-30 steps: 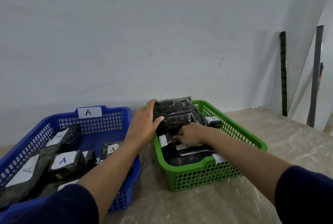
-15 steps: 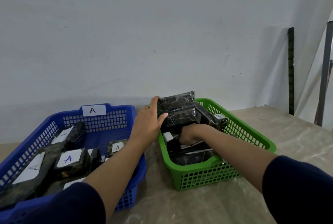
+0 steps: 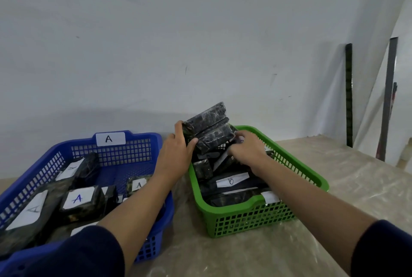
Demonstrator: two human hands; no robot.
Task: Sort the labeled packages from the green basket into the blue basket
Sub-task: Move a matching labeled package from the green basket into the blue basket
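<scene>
Single view only, head-worn wide-angle camera. It looks forward and down from above the near edge of the pale marbled tabletop [image 3: 312,187], close in, facing the white wall behind it. Both forearms enter from the bottom corners. No second view to compare.

Place: a bare sorting or storage corner, more workroom than home.
Wall [image 3: 200,31]: plain and whitish, scuffed with small marks, filling the view from 10 to 2 o'clock.
Work surface: a tabletop [image 3: 334,187] under wrinkled clear plastic sheeting, pale and marbled.
Leaning stock: a dark strip [image 3: 349,96] and a grey metal bar [image 3: 389,98] propped upright in the corner at 2 o'clock.
Containers: a blue basket [image 3: 142,140] tagged "A" and a green basket [image 3: 249,214], both holding dark wrapped packages with handwritten paper labels.
</scene>
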